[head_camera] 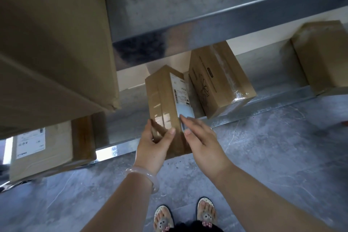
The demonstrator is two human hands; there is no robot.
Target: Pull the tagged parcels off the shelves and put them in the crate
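The big carton (pixel 52 43) looms far left; your tagged parcel (pixel 165 100) juts off the steel shelf's (pixel 267 100) near edge, left of a flower-printed box (pixel 218 81); your left hand (pixel 154 145) grips its near corner; your right hand (pixel 203 141) presses straight fingers against its right side.

Pale bangle (pixel 144 179), decorated sandals (pixel 206 211)

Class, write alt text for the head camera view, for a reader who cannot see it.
The left hand grips a narrow taped parcel at the edge of the bottom metal shelf while the right hand presses its labelled side. Other cardboard boxes sit on the shelves.
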